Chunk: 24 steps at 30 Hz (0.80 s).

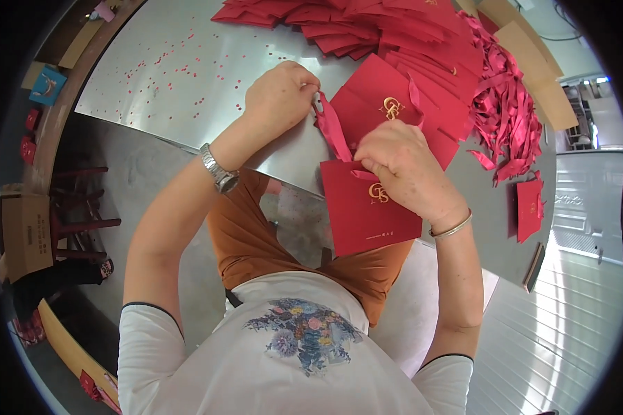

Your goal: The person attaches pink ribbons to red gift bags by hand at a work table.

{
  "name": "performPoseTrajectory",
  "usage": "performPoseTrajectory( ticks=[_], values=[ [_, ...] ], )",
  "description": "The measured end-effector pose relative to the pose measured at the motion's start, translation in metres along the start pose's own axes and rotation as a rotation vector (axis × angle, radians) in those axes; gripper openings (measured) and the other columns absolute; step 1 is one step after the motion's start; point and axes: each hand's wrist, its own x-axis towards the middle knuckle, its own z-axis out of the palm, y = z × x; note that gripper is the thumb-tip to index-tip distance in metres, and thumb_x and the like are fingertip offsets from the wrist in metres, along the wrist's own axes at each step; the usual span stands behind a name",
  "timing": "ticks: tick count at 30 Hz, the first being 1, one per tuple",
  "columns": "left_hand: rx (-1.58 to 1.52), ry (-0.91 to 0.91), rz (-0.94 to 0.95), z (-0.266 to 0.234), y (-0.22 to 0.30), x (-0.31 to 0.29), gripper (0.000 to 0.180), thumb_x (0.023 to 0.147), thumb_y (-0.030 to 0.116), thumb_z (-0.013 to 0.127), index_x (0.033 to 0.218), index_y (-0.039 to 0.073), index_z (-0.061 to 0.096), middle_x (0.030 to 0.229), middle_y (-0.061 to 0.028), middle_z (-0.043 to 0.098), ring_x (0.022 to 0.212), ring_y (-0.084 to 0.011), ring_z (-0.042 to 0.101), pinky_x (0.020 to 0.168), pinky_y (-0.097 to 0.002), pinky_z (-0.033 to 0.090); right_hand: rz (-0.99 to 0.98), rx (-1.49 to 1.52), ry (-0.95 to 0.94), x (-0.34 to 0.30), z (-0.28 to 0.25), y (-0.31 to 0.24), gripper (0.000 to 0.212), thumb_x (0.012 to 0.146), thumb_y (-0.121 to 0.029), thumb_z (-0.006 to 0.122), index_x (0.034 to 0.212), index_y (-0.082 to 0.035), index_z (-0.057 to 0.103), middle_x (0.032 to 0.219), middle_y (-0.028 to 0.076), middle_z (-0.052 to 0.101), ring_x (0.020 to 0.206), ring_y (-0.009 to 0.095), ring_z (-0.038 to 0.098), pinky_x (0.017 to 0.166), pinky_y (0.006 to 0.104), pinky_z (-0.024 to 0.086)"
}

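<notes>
A flat red paper bag (372,225) with a gold emblem hangs over the table's near edge, under my right hand (401,155). That hand is closed, pinching a red ribbon at the bag's top edge. My left hand (282,98) is raised to the left, its fingertips pinched on the free length of the same red ribbon (333,128). The ribbon runs slantwise between both hands. Just behind lies another red bag (363,90) with a gold emblem and a ribbon loop. My right fingers hide part of the ribbon and the nearer bag's top.
A large heap of flat red bags (394,28) covers the table's far side. Loose red ribbons (505,104) are piled at the right, near another red bag (529,211). Small red paper dots (194,66) dot the metal table (138,41). Cardboard boxes (28,232) stand at left.
</notes>
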Motion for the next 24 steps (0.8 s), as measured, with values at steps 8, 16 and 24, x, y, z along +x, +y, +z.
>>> performPoseTrajectory(
  ticks=[8,16,24],
  values=[
    [-0.273,0.044,0.462,-0.012,0.025,-0.019,0.028,0.083,0.006,0.064,0.112,0.008,0.066,0.105,-0.009,0.065,0.087,-0.0234,0.06,0.077,-0.0341,0.05,0.523,-0.104,0.7,-0.078,0.032,-0.016,0.032,0.085,-0.003,0.062,0.117,0.001,0.06,0.115,0.017,0.061,0.106,0.036,0.055,0.094,0.0432,0.044],
    [0.091,-0.162,0.806,0.017,0.059,-0.015,0.008,0.076,0.012,0.068,0.084,0.011,0.068,0.085,-0.0016,0.06,0.083,-0.024,0.058,0.072,-0.0375,0.05,0.568,-0.275,0.477,-0.092,0.076,-0.029,0.06,0.084,-0.029,0.07,0.132,0.0,0.05,0.106,0.015,0.059,0.099,0.032,0.056,0.084,0.0409,0.043],
    [0.266,0.108,0.706,0.025,0.048,-0.002,0.01,0.077,0.012,0.067,0.087,0.012,0.066,0.086,0.0003,0.061,0.081,-0.0235,0.059,0.069,-0.0355,0.048,0.51,-0.206,0.583,-0.088,0.079,-0.019,0.062,0.081,-0.026,0.073,0.13,0.003,0.05,0.097,0.018,0.061,0.087,0.036,0.059,0.077,0.043,0.049]
  ],
)
